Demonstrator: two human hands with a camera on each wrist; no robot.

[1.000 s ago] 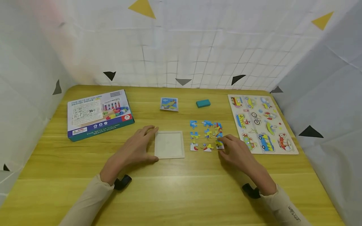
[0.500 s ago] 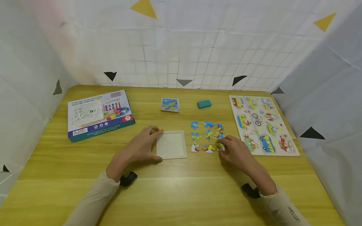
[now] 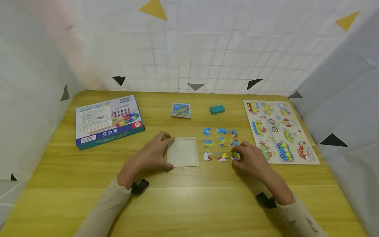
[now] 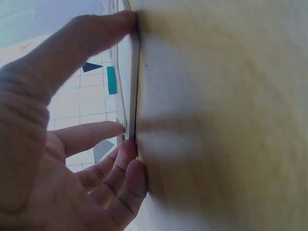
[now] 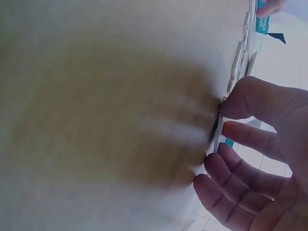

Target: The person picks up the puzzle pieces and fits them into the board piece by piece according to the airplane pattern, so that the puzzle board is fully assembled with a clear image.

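My left hand point(image 3: 151, 154) holds the left side of a square wooden puzzle tray point(image 3: 197, 154), its thumb at the near corner and fingers at the far one. In the left wrist view, the edge of the tray lies between thumb and fingers. My right hand point(image 3: 253, 162) pinches a jigsaw piece point(image 3: 235, 155) at the near right of the loose pieces. Side-on in the right wrist view, that jigsaw piece point(image 5: 218, 132) appears slightly tilted between thumb and fingers. Several blue, yellow and red jigsaw pieces point(image 3: 222, 142) lie in rows between the hands.
A small airplane picture card point(image 3: 181, 110) and a teal block point(image 3: 217, 109) lie farther back. On the left is a beaded-boxes carton point(image 3: 109, 120); on the right, a wooden vehicle puzzle board point(image 3: 279, 131). White sheeting point(image 3: 189, 49) surrounds the table.
The whole view has shifted slightly right. My left hand has moved right, closer onto the tray's edge. My right fingers have tightened around the near right jigsaw piece, which has shifted only slightly.
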